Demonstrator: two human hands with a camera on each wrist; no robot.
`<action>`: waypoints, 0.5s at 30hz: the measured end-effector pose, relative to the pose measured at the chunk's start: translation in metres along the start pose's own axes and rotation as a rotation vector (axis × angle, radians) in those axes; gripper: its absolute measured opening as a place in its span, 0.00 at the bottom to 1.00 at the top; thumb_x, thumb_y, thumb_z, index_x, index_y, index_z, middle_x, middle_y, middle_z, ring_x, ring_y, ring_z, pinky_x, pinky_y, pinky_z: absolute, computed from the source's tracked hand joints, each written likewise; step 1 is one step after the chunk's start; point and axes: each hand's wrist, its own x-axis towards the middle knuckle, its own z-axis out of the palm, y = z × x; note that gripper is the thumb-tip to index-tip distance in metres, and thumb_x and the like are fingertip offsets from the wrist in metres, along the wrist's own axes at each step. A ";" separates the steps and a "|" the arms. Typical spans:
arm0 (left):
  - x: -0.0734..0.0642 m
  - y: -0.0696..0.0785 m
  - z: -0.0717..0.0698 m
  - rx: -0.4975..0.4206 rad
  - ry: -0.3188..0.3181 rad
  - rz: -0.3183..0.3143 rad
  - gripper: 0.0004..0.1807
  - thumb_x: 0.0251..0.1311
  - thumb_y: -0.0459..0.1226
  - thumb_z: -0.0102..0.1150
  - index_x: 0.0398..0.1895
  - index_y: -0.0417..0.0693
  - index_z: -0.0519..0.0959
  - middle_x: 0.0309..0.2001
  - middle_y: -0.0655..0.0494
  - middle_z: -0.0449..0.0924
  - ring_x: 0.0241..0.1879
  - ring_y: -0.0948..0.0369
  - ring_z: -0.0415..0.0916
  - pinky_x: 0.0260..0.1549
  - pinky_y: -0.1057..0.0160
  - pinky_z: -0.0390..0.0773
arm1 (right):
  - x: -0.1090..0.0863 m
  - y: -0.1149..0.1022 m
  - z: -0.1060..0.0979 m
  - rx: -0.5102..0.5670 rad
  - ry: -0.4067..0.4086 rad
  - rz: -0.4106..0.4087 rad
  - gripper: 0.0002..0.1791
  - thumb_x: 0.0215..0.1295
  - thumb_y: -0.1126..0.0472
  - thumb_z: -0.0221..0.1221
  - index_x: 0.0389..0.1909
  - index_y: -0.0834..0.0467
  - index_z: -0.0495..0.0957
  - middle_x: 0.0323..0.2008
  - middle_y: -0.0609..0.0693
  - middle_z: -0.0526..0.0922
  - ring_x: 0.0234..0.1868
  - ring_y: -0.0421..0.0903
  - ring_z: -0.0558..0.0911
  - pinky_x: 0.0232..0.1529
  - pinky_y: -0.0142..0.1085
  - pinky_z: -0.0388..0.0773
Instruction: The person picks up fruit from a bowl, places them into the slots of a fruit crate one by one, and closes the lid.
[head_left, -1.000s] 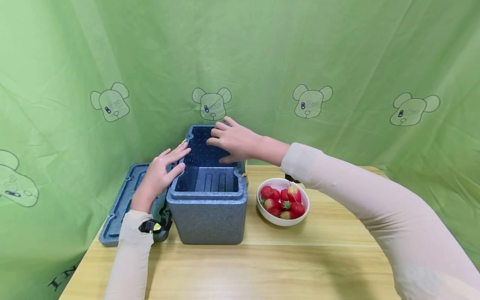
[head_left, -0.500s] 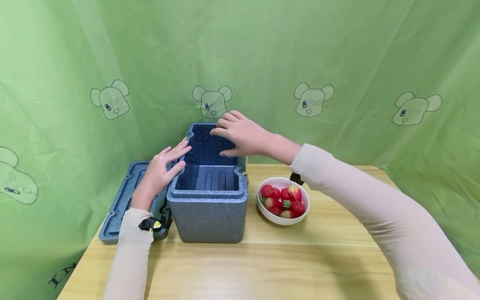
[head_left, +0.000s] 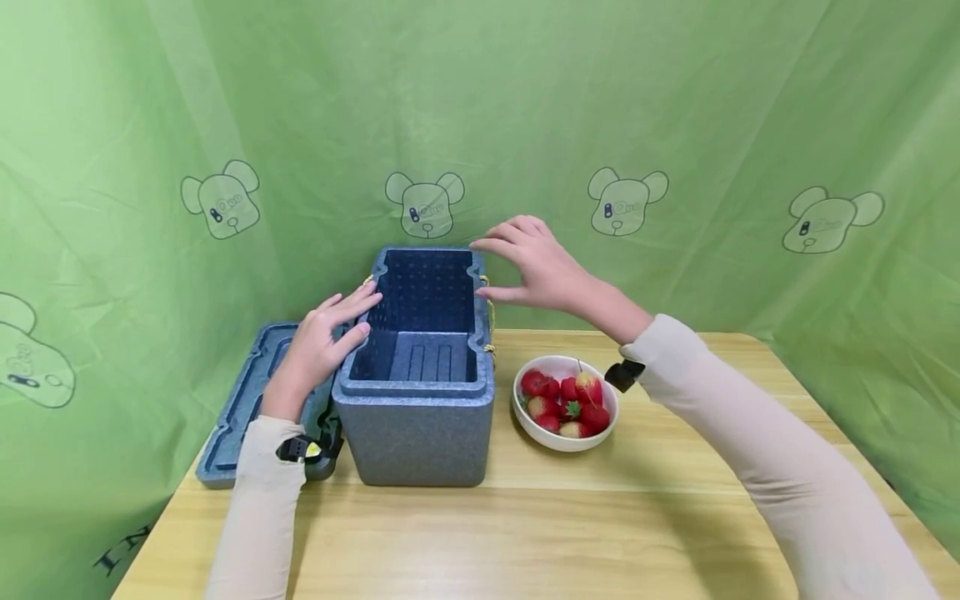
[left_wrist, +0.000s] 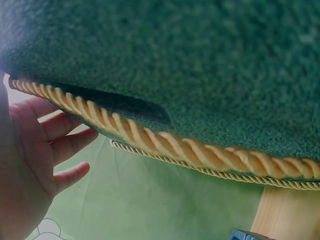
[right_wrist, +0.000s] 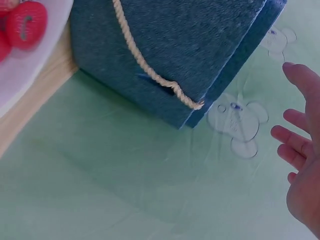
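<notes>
A dark blue-grey foam cooler box (head_left: 420, 437) stands on the table without its lid, and its inside shows bare ribs on the floor. My left hand (head_left: 318, 354) rests on its left rim, fingers extended. In the left wrist view that hand (left_wrist: 35, 150) shows spread fingers beside the box wall and its twisted rope handle (left_wrist: 165, 142). My right hand (head_left: 543, 267) hovers by the far right rim, thumb and fingers apart, holding nothing. The right wrist view shows the same hand (right_wrist: 305, 145) clear of the box's roped side.
To the right of the box, a white bowl (head_left: 566, 444) holds several red strawberries (head_left: 592, 417). The cooler lid (head_left: 240, 417) lies upside down on the table at the left. A green curtain (head_left: 525, 100) hangs behind the wooden table (head_left: 525, 542).
My right hand has moved rightward from over the box's opening to its right rim. The left hand has stayed on the left rim.
</notes>
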 end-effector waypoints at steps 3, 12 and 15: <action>0.000 -0.001 0.000 -0.001 0.002 0.003 0.27 0.71 0.35 0.53 0.72 0.47 0.72 0.76 0.48 0.65 0.74 0.46 0.65 0.77 0.41 0.52 | -0.015 0.009 0.003 0.011 0.028 0.042 0.35 0.55 0.46 0.73 0.62 0.58 0.79 0.55 0.56 0.83 0.59 0.57 0.73 0.66 0.56 0.62; -0.001 -0.002 0.001 -0.006 0.005 0.007 0.26 0.72 0.40 0.52 0.72 0.48 0.73 0.76 0.48 0.66 0.74 0.46 0.65 0.77 0.41 0.53 | -0.067 0.025 0.024 0.104 -0.053 0.172 0.37 0.53 0.46 0.75 0.62 0.58 0.80 0.57 0.56 0.83 0.59 0.55 0.73 0.66 0.56 0.62; 0.000 -0.002 0.001 -0.008 0.010 0.009 0.26 0.72 0.40 0.52 0.72 0.47 0.73 0.75 0.48 0.66 0.74 0.46 0.65 0.77 0.41 0.53 | -0.083 0.028 0.032 0.146 -0.080 0.220 0.38 0.51 0.47 0.76 0.62 0.59 0.80 0.58 0.57 0.83 0.59 0.55 0.73 0.66 0.56 0.62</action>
